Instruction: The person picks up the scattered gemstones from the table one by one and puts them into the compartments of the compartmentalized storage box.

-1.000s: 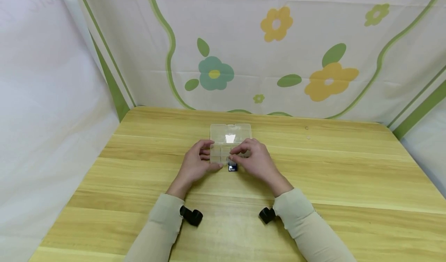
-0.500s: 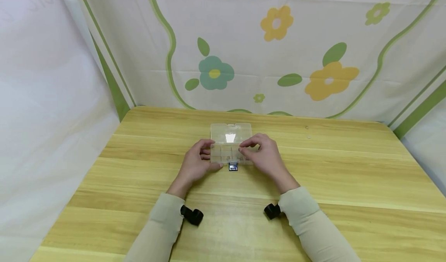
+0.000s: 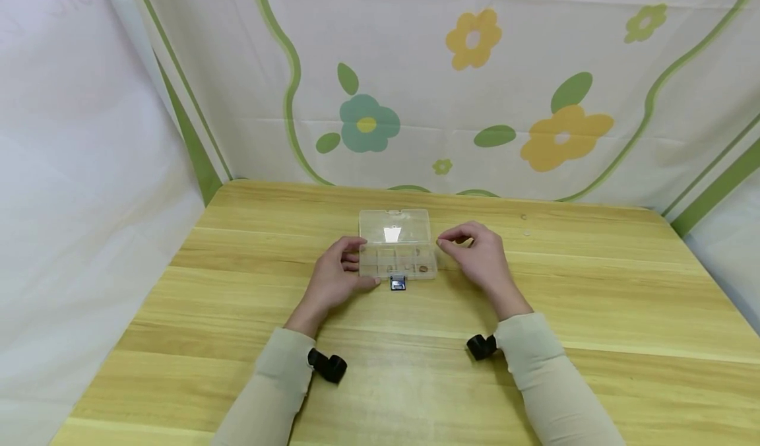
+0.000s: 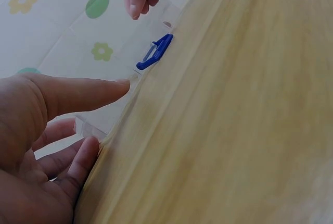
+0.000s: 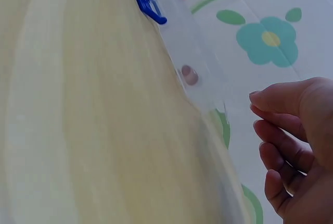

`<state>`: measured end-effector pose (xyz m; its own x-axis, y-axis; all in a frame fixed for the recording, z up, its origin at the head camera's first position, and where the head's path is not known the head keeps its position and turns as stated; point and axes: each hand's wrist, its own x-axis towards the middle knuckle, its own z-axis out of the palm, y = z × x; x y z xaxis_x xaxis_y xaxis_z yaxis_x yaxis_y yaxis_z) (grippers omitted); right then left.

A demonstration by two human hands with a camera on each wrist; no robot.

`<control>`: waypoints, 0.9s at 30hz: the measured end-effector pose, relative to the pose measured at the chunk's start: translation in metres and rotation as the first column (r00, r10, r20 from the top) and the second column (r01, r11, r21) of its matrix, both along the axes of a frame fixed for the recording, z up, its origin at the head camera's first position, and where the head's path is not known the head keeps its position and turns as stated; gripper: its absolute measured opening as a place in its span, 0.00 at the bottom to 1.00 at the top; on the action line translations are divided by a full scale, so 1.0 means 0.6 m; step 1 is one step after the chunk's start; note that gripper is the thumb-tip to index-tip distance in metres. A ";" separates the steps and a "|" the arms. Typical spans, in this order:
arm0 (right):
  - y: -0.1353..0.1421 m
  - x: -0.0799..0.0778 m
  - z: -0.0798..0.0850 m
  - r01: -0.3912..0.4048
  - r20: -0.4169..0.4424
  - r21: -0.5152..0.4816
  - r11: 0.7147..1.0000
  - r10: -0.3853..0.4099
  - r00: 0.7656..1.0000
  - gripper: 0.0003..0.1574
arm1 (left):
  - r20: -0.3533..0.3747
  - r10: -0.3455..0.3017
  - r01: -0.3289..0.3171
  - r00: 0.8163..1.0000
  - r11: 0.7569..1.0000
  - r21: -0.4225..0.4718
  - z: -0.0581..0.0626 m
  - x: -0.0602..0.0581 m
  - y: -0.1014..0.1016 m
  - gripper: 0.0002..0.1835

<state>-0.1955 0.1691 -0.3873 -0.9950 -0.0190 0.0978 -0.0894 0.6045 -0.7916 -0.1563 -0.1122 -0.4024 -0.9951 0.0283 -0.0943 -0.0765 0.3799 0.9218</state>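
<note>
A clear plastic compartment box (image 3: 396, 261) stands on the table with its lid (image 3: 394, 227) open toward the back. Its blue latch (image 4: 156, 52) hangs at the front edge. My left hand (image 3: 335, 276) holds the box by its left end, thumb along the front and fingers at the side. Just past the right end, my right hand (image 3: 477, 256) has thumb and index fingertips pinched together; a small dark speck shows at the tips in the head view. A brown round piece (image 5: 189, 75) lies in the front right compartment, with other tiny pieces nearby.
Two tiny pale pieces, one a ring-like piece (image 3: 523, 217), lie on the wooden table (image 3: 594, 287) at the back right. A white flower-printed cloth (image 3: 415, 90) hangs behind the table. Each cuff carries a black wrist camera (image 3: 329, 369).
My right hand has moved right, from over the box's middle compartments to beyond its right end, fingertips still together. My left hand has kept its hold on the box.
</note>
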 end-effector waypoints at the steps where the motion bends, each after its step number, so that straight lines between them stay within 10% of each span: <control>1: 0.004 -0.001 -0.001 0.006 0.006 0.001 1.000 -0.006 1.000 0.08 | 0.000 -0.001 0.001 1.000 1.000 0.000 -0.001 0.000 0.000 0.42; 27: 0.072 -0.015 -0.018 0.120 0.040 0.015 0.993 -0.121 0.992 0.13 | -0.002 -0.016 0.016 1.000 0.999 0.029 0.001 0.001 -0.003 0.42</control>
